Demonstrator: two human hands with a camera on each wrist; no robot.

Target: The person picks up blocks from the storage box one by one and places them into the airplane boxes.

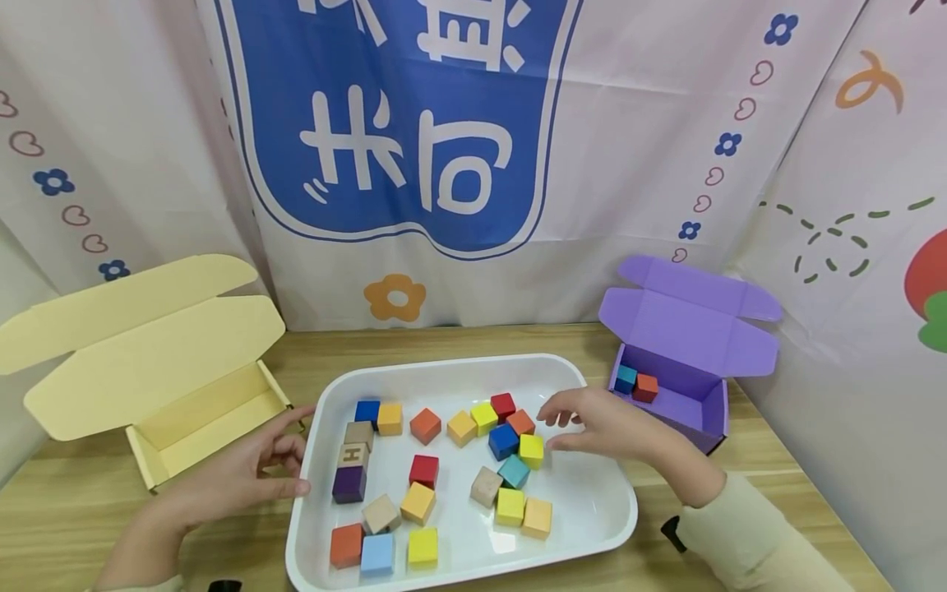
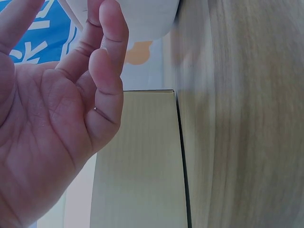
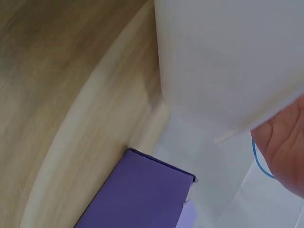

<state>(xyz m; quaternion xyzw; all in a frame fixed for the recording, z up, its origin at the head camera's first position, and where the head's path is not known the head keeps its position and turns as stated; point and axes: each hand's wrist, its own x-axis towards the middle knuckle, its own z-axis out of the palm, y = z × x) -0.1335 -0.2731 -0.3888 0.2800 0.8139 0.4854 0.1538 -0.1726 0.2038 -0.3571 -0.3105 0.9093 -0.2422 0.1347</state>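
A white tray (image 1: pixel 473 370) holds many coloured wooden cubes, among them a red-orange cube (image 1: pixel 521 422), a bright yellow cube (image 1: pixel 531 450) and a dark blue cube (image 1: pixel 504 441). Over the tray's right side hovers my right hand (image 1: pixel 595 421), fingers slightly bent and holding nothing, its fingertips close to those cubes. My left hand (image 1: pixel 237 469) is at the tray's left rim, thumb tip right at the edge, fingers loosely curled around no object. The left wrist view shows its bare palm (image 2: pixel 42 118). In the right wrist view only part of the right palm (image 3: pixel 287 147) shows.
An open yellow box (image 1: pixel 214 419) stands to the left of the tray, its lid raised. At the right is an open purple box (image 1: pixel 681 403) with a teal cube (image 1: pixel 625 379) and a red-orange cube (image 1: pixel 645 388) inside. A printed curtain hangs behind the wooden table (image 1: pixel 769 493).
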